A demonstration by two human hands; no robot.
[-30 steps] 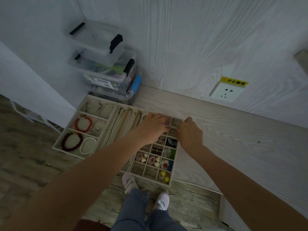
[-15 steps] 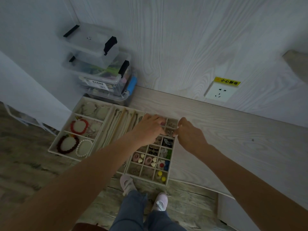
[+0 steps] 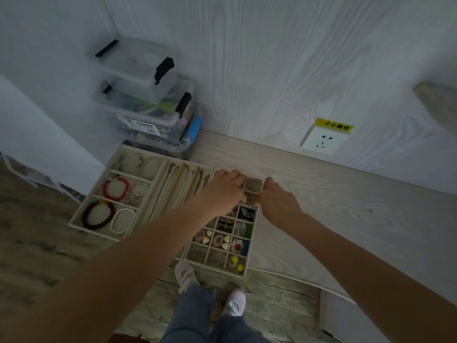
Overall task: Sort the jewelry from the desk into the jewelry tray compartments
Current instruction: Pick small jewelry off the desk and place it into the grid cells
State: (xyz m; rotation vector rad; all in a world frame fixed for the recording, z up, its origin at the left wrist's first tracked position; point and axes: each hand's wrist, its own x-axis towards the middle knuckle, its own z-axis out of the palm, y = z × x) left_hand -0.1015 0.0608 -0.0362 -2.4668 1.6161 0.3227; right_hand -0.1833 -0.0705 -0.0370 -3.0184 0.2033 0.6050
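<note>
1. Both hands are over the far end of the small-box tray (image 3: 248, 262), and I cannot tell what either one holds. The left hand (image 3: 226, 189) lies on the far boxes with its fingers bent down. The right hand (image 3: 277, 200) is at the tray's right rim, fingertips curled in toward one box. Something tiny may be pinched there, but it is too small and dark to see.
2. Three trays sit side by side at the near left part of the desk (image 3: 333, 206). The left tray (image 3: 74, 222) holds a red bracelet (image 3: 115, 189), a dark bead bracelet (image 3: 97, 215) and a pearl bracelet (image 3: 122, 220), each in its own box. The middle tray (image 3: 164, 169) has long slots with thin chains.
3. The small-box tray has earrings and little charms, with a yellow ball (image 3: 239, 267) in the nearest right box.
4. I see no loose jewelry on the bare desk, so I think the sorting is almost done.
5. These bits look very light and small. Chains are floppy and can tangle. Studs are hard, smooth and easy to drop. It is best to pinch each one with two fingertips and set it low into its box.
6. Clear plastic bins (image 3: 148, 105) are stacked at the far left by the wall.
</note>
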